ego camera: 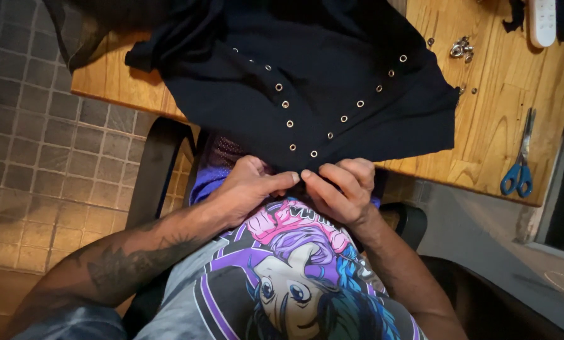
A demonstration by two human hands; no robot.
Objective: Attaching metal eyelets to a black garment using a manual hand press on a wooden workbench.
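Both hands, left hand (247,186) and right hand (342,186), meet in 1 closed grip on my dark eyeleted garment (307,88)'s point, draped off the counter (502,126); blue-handled scissors (520,160) lie far right of it.

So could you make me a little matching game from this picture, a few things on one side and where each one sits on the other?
Things:
1. scissors
2. loose eyelets
3. dark garment
4. white remote

Places:
A. pinched at its lower edge by both hands
B. top right corner of the table
C. right edge of the table, blue handles nearest the person
D. small pile on the wood, left of the remote

Pairs: 1-C, 2-D, 3-A, 4-B
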